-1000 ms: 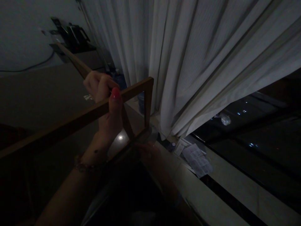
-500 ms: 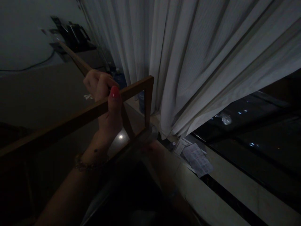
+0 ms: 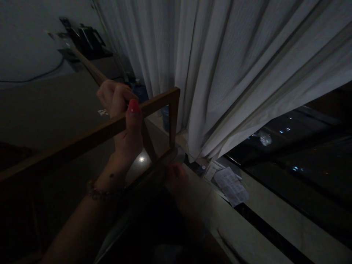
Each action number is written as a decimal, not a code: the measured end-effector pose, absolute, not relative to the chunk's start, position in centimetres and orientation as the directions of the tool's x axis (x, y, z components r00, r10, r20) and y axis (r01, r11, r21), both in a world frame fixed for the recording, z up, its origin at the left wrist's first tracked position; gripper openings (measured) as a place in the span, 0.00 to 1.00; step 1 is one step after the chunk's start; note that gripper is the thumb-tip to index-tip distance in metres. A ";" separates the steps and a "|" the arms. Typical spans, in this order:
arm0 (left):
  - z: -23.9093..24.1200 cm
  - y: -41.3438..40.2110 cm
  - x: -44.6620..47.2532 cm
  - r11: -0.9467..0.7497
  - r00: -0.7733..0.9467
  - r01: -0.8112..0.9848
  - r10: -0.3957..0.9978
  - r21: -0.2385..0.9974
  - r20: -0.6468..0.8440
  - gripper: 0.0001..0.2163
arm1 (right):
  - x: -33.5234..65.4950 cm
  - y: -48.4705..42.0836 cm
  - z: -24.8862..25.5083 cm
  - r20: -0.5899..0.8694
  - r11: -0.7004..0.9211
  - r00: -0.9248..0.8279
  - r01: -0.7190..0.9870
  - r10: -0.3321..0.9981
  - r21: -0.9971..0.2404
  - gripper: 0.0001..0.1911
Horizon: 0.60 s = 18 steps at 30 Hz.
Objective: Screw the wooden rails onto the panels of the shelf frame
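Note:
My left hand [image 3: 123,121] grips the top bar of a thin brown wooden frame [image 3: 154,104], thumb with a red nail on the near side, fingers wrapped over the far side. The frame is held up in the air, its right corner close to the white curtain [image 3: 233,73]. My right hand [image 3: 178,179] is low in the dark under the frame's lower corner, touching or holding it; its fingers are hard to make out. A bead bracelet sits on my left wrist.
A pale window ledge [image 3: 264,216] runs along dark glass at right, with folded papers [image 3: 229,183] lying on it. Dark equipment [image 3: 82,40] stands at the back left by a grey wall. The room is very dim.
My right hand has shifted slightly nearer and lower under the frame's bottom corner. The frame and my left hand have barely moved.

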<state>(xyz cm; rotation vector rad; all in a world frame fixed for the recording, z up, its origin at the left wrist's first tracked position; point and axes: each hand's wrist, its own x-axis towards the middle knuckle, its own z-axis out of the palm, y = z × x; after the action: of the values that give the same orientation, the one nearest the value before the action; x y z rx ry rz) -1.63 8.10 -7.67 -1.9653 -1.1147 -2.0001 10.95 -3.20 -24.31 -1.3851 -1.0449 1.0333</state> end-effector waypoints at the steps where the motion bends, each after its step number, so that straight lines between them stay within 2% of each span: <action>1: -7.6 8.0 -1.6 -0.716 -0.148 0.565 0.401 0.410 0.904 0.24 | 10.8 -3.2 -24.3 -0.049 -0.053 0.252 0.008 0.967 -0.999 0.12; 3: -7.6 7.8 -1.5 -0.714 -0.157 0.567 0.397 0.411 0.904 0.23 | 10.6 -3.3 -24.5 -0.059 -0.053 0.272 -0.028 0.960 -0.998 0.12; 5: -7.6 7.7 -1.5 -0.709 -0.151 0.572 0.404 0.413 0.902 0.23 | 10.6 -3.4 -24.8 -0.018 -0.026 0.282 0.026 0.959 -0.999 0.11; 11: -7.7 7.8 -1.6 -0.710 -0.122 0.597 0.381 0.374 0.917 0.22 | 11.5 -3.8 -26.0 0.286 0.252 0.150 0.211 0.947 -0.945 0.07; 18: -7.9 8.1 -1.8 -0.704 -0.131 0.595 0.391 0.387 0.911 0.23 | 12.9 -3.7 -26.5 0.531 0.531 -0.093 0.317 0.842 -0.786 0.18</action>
<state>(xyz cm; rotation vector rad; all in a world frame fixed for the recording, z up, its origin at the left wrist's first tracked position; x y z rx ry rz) -1.84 8.14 -7.87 -1.9595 -1.1270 -1.9487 12.93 -3.75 -26.48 -0.9936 -1.6630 0.5927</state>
